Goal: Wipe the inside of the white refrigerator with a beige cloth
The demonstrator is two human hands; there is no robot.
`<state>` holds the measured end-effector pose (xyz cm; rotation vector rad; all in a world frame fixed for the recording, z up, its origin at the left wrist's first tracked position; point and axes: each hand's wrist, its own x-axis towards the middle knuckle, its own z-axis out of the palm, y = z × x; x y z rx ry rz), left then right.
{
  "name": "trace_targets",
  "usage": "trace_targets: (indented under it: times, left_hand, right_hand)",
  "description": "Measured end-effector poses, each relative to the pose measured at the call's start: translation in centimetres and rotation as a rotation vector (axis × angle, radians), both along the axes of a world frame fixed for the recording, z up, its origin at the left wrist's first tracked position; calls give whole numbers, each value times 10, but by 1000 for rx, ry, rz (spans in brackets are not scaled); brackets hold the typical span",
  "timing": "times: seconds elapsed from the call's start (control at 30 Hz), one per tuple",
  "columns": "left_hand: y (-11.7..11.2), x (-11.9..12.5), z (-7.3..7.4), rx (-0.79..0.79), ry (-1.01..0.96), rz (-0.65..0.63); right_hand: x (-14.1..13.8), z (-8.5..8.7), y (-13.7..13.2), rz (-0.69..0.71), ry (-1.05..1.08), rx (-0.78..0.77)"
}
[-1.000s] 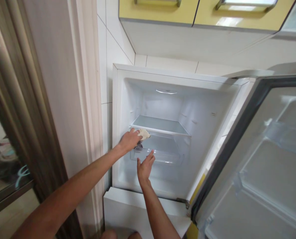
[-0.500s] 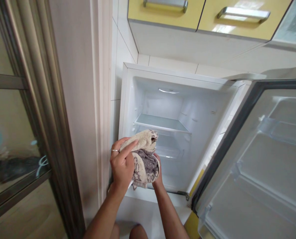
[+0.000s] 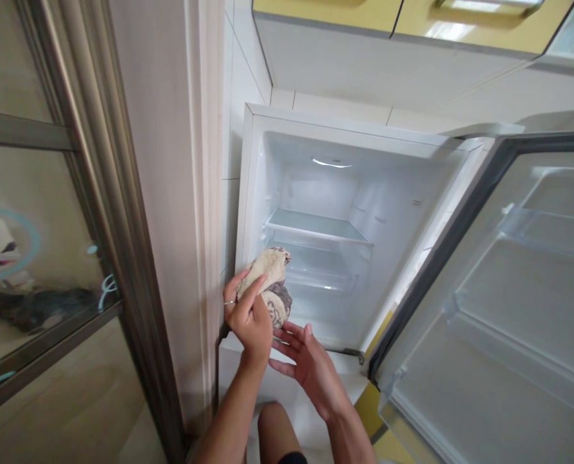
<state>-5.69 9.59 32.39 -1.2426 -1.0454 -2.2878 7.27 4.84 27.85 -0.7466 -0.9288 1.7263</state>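
A bunched beige-and-grey patterned cloth [image 3: 267, 274] is gripped in my left hand [image 3: 252, 316], which wears a ring. The cloth is in front of the fridge's left inner side. Below and to the right of it, my right hand [image 3: 308, 364] is spread with its palm turned up, fingertips close to the cloth's lower edge; whether they touch it I cannot tell. Both hands are at the opening of a white refrigerator [image 3: 388, 238]. Inside, a glass shelf [image 3: 318, 224] sits above a clear drawer or lower shelf [image 3: 320, 274].
The fridge door [image 3: 499, 309] stands swung out to the right, with clear door racks. Yellow cabinets [image 3: 484, 22] hang above. A pale door frame [image 3: 175, 193] and a brown-framed glass door [image 3: 107, 193] are on the left. My knee [image 3: 277, 428] shows below.
My right hand has come off the cloth and opened, dropping lower. My left hand keeps the cloth, now more tightly bunched. The view has tilted slightly down.
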Motion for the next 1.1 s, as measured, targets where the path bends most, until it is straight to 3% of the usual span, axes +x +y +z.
trace_targets:
  times: [0.13, 0.3, 0.4, 0.6, 0.67, 0.77, 0.83, 0.97, 1.1]
  left_hand:
    - [-15, 17, -13, -59, 104, -129]
    - [-29, 28, -33, -116, 271, -232]
    - [-34, 28, -31, -179, 309, -372]
    - [-47, 5, -16, -412, 381, -795]
    - [-48, -1, -14, -494, 255, -873]
    - [-45, -1, -14, -512, -86, -882]
    - [-40, 4, -12, -520, -280, -991]
    - [-20, 15, 0, -660, -634, -1394]
    - [13, 21, 8, -651, -987, -1442]
  right_hand:
    - [-2, 16, 8, -32, 77, 118]
    - [-5, 38, 18, -172, 7, 293]
    - [-5, 47, 21, -240, -27, 363]
    - [9, 49, 36, -444, -145, 399]
    - [14, 50, 42, -526, -204, 427]
    - [16, 56, 46, -650, -331, 505]
    - [14, 61, 47, -681, -451, 609]
    - [10, 68, 45, -490, -818, 946]
    - [15, 75, 52, -290, -1068, 1203]
